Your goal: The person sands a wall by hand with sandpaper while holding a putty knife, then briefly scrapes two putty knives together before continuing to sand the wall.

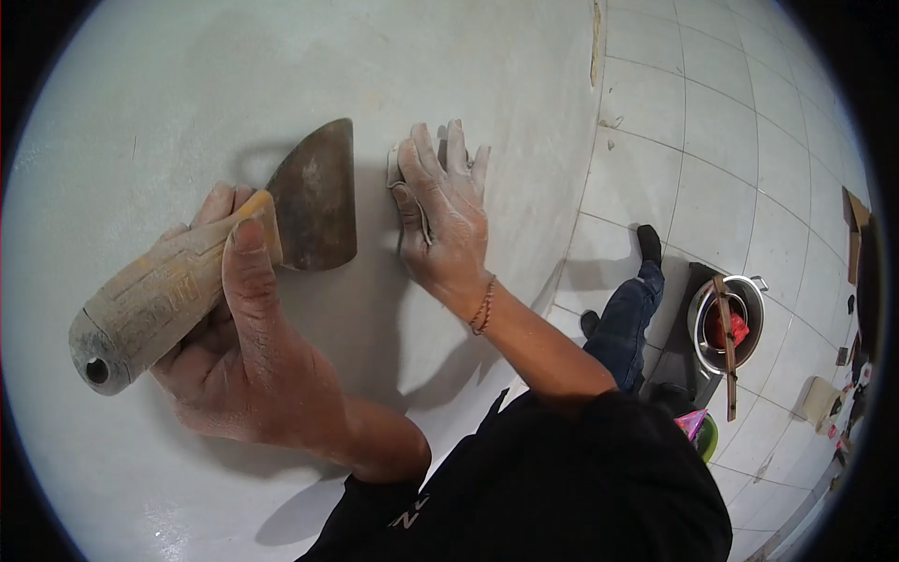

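My left hand (272, 347) is closed around the worn, dusty handle of a putty knife (314, 201), thumb along the near side. Its broad, dull metal blade points toward my other hand, in front of the pale wall (468, 56). Dusted white, my right hand (449, 206) presses flat against that wall. Under its palm and thumb is a folded piece of sandpaper (394, 167), mostly hidden by the fingers. A braided band circles the right wrist.
White floor tiles (712, 140) meet the wall on the right. On a dark stand is a metal pot (698, 323) with something red inside and a wooden strip (726, 328) across it. A green tub (709, 440) and a beige container (821, 405) stand nearby.
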A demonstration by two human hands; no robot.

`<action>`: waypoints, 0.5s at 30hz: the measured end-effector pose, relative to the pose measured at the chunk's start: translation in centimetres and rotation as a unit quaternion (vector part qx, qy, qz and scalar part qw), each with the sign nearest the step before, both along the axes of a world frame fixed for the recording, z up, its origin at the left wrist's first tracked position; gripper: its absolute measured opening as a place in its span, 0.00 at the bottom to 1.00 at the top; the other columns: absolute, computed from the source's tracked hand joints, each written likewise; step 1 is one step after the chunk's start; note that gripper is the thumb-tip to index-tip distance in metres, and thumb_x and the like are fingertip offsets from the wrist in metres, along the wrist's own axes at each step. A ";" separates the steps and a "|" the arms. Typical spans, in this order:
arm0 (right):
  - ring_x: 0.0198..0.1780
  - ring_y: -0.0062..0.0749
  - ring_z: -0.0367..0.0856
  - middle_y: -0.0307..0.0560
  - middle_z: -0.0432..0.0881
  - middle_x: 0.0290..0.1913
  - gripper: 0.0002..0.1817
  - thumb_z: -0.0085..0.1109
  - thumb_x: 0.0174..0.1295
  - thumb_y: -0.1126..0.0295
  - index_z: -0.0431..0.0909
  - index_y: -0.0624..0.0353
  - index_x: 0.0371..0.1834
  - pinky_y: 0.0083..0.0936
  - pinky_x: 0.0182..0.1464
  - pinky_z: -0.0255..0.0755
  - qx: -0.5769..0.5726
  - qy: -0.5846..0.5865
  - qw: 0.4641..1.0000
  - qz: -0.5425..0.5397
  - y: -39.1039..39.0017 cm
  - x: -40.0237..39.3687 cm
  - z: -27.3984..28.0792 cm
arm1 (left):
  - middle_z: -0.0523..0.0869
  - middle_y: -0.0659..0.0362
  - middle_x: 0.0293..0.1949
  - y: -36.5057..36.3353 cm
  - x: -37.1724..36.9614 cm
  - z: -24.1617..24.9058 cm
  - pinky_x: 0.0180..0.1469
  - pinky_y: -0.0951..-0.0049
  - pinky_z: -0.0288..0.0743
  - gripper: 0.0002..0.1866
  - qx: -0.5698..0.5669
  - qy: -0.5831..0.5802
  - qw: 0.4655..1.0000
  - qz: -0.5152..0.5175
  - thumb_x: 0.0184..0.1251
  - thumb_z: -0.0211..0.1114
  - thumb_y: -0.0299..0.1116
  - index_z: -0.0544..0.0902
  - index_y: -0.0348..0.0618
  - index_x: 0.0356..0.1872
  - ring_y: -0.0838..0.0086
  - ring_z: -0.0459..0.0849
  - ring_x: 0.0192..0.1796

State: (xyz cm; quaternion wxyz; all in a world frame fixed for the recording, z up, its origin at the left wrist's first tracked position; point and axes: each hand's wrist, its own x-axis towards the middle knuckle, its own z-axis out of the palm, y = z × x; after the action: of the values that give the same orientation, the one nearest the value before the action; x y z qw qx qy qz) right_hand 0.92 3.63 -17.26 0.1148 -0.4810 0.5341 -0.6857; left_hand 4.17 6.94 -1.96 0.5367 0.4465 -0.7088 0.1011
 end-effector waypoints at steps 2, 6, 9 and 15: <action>0.68 0.60 0.53 0.55 0.66 0.63 0.23 0.54 0.58 0.73 0.70 0.58 0.59 0.58 0.66 0.40 0.011 -0.005 1.000 0.014 0.6 0.1 -0.5 | 0.85 0.47 0.38 0.0 0.1 -0.1 0.54 0.70 0.77 0.18 0.010 0.022 1.000 0.000 0.57 0.67 0.34 0.73 0.30 0.41 0.68 0.83 0.45; 0.70 0.57 0.51 0.50 0.65 0.65 0.24 0.53 0.59 0.72 0.69 0.56 0.61 0.55 0.68 0.37 0.007 0.009 1.000 0.026 1.5 0.9 -1.8 | 0.85 0.47 0.37 0.2 0.4 0.0 0.55 0.68 0.76 0.20 -0.004 0.017 1.000 -0.006 0.57 0.67 0.34 0.72 0.30 0.42 0.68 0.83 0.46; 0.71 0.55 0.49 0.48 0.65 0.65 0.24 0.52 0.60 0.72 0.69 0.54 0.61 0.55 0.68 0.35 -0.014 -0.011 0.999 0.040 -0.6 -1.1 -0.3 | 0.85 0.47 0.37 0.2 0.3 -0.2 0.54 0.67 0.76 0.20 -0.001 0.019 1.000 -0.007 0.57 0.67 0.34 0.71 0.30 0.43 0.67 0.83 0.45; 0.72 0.56 0.43 0.44 0.61 0.68 0.25 0.51 0.61 0.66 0.66 0.53 0.63 0.58 0.68 0.30 0.043 0.036 0.996 0.075 1.6 0.6 -4.1 | 0.84 0.46 0.37 0.3 0.7 -0.5 0.51 0.68 0.79 0.19 0.015 0.053 0.996 -0.073 0.57 0.67 0.31 0.71 0.29 0.43 0.66 0.84 0.45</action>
State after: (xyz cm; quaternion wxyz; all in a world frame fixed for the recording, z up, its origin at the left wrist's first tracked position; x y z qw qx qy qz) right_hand 1.51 5.25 -21.38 0.1673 -0.5387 0.5289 -0.6341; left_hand 4.90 7.23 -2.49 0.5730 0.4063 -0.7112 0.0273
